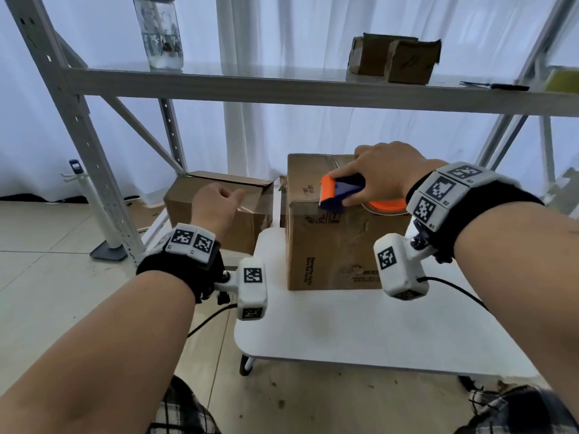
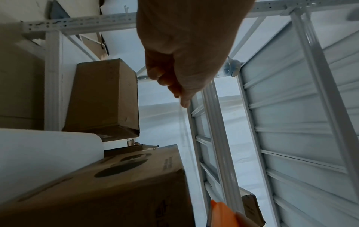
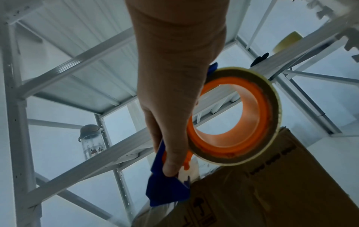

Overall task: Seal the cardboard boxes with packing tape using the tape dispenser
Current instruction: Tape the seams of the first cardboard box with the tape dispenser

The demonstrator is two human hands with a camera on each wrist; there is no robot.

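Note:
A tall cardboard box stands on the low white table. My right hand grips the orange and blue tape dispenser, whose blade end sits at the box's top front-left edge. Its tape roll lies over the box top. My left hand hovers left of the box and pinches the end of a clear tape strip stretched from the dispenser. A second, lower box sits behind the left hand.
A white metal rack surrounds the table; its shelf above holds a glass bottle, small cardboard boxes and a dark pen-like tool. A white stand rises from the tiled floor at left.

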